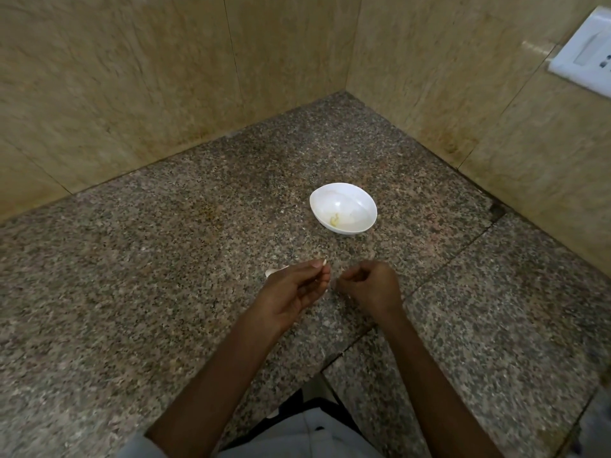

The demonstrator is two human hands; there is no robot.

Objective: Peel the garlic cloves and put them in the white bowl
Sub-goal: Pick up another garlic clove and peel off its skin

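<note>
The white bowl stands on the granite counter beyond my hands, with a small yellowish peeled garlic piece lying in it. One pale unpeeled garlic clove lies on the counter, partly hidden behind my left hand. That hand hovers with the palm turned to the right and the fingers loosely extended; a pale sliver shows at its fingertips, too small to identify. Close beside it, my right hand has its fingers curled inward with the tips together. Nothing plainly shows inside it.
The speckled granite counter fills a corner between two beige tiled walls. A white switch plate is on the right wall. The counter's front edge and my light clothing are at the bottom.
</note>
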